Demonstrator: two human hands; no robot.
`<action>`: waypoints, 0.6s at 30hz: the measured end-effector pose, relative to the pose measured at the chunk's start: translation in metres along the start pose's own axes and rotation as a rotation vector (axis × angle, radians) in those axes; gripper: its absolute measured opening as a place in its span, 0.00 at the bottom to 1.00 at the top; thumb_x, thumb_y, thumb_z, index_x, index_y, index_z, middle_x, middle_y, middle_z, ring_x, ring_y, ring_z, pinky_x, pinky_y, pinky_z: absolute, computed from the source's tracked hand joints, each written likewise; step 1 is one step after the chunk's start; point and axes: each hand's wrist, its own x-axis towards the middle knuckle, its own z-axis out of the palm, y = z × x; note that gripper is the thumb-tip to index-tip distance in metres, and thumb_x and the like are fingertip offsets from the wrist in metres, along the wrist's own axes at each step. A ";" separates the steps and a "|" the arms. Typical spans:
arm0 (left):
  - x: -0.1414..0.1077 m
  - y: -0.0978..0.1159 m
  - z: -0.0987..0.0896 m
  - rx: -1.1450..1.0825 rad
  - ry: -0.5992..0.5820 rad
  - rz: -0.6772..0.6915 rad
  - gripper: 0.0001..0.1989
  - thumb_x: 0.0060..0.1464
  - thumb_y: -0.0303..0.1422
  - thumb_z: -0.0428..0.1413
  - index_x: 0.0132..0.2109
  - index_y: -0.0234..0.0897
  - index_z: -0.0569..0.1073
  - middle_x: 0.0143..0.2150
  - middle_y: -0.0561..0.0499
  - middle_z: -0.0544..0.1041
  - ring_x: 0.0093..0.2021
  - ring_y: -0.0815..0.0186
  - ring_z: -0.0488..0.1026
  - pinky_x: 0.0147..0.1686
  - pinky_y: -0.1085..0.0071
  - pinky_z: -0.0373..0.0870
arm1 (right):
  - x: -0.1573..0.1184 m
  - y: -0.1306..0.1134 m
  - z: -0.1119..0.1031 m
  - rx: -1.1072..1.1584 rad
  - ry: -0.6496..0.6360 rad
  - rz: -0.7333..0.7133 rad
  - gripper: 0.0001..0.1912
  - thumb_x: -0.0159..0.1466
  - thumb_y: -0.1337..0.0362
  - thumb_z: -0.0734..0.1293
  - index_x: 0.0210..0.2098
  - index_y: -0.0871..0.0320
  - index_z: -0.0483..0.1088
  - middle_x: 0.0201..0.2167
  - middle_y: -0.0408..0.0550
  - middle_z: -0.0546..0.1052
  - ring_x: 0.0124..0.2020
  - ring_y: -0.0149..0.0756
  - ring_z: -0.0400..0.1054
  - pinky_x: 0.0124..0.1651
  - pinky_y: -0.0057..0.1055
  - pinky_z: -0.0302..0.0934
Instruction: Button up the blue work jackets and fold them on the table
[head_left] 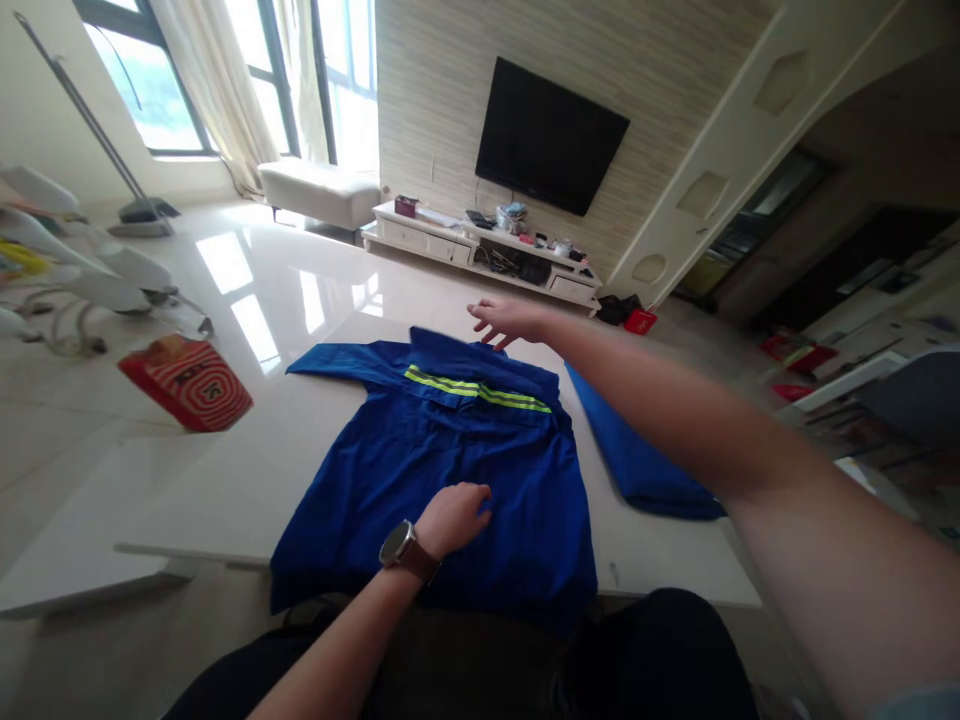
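Note:
A blue work jacket (450, 450) with a yellow-green and grey reflective stripe lies spread on a white table (217, 490). Its collar end points away from me, and one sleeve stretches out to the left. My left hand (454, 518), with a watch (398, 543) on the wrist, is over the lower middle of the jacket; its fingers are loosely bent with nothing visible in them. Beyond it, my right hand (510, 322) hovers by the collar with fingers apart, holding nothing. To the right lies more blue cloth (645, 465), partly hidden by my right forearm.
A red patterned bag (187, 385) stands at the table's left side. Farther off are a low TV cabinet (420, 237), a wall television (551, 135) and a white bench (319, 190). My dark-clothed knees (660, 650) are close to the table's near edge.

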 end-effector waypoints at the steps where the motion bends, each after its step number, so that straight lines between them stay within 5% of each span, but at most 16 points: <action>1: 0.000 -0.003 -0.005 -0.012 0.006 -0.005 0.17 0.60 0.35 0.52 0.54 0.42 0.79 0.51 0.43 0.82 0.52 0.53 0.79 0.49 0.62 0.72 | 0.002 0.006 0.007 -0.033 -0.039 0.014 0.30 0.68 0.40 0.66 0.53 0.59 0.67 0.47 0.51 0.77 0.42 0.39 0.74 0.49 0.49 0.73; 4: -0.003 -0.010 -0.019 -0.050 0.020 -0.022 0.17 0.61 0.37 0.53 0.54 0.44 0.78 0.52 0.44 0.82 0.51 0.53 0.79 0.48 0.64 0.72 | -0.010 0.048 0.006 -0.258 -0.007 0.038 0.27 0.65 0.41 0.70 0.45 0.60 0.72 0.39 0.49 0.78 0.40 0.37 0.73 0.49 0.40 0.72; 8: -0.008 -0.018 -0.027 0.012 0.047 -0.061 0.16 0.62 0.36 0.53 0.54 0.42 0.77 0.52 0.42 0.81 0.53 0.52 0.78 0.50 0.62 0.71 | -0.061 0.133 0.008 -0.626 0.010 0.209 0.17 0.56 0.56 0.79 0.39 0.58 0.75 0.36 0.48 0.79 0.45 0.43 0.74 0.52 0.36 0.69; 10: -0.010 -0.022 -0.026 0.069 0.046 -0.079 0.16 0.62 0.35 0.52 0.54 0.40 0.77 0.52 0.40 0.81 0.53 0.51 0.78 0.51 0.60 0.71 | -0.094 0.174 0.027 -0.649 -0.007 0.277 0.21 0.51 0.63 0.80 0.43 0.59 0.76 0.40 0.51 0.80 0.46 0.48 0.75 0.53 0.40 0.70; 14: -0.009 -0.026 -0.021 0.127 0.012 -0.090 0.16 0.62 0.34 0.52 0.54 0.38 0.77 0.51 0.39 0.81 0.53 0.49 0.78 0.52 0.58 0.72 | -0.152 0.245 0.087 -0.649 0.037 0.310 0.32 0.59 0.67 0.71 0.63 0.56 0.68 0.64 0.56 0.71 0.61 0.53 0.69 0.62 0.43 0.64; 18: -0.006 -0.023 -0.015 0.103 -0.041 -0.162 0.18 0.61 0.35 0.53 0.56 0.42 0.76 0.54 0.39 0.78 0.56 0.48 0.75 0.53 0.55 0.73 | -0.180 0.291 0.121 -0.632 0.084 0.300 0.32 0.60 0.70 0.66 0.64 0.53 0.69 0.67 0.54 0.69 0.65 0.50 0.66 0.64 0.39 0.63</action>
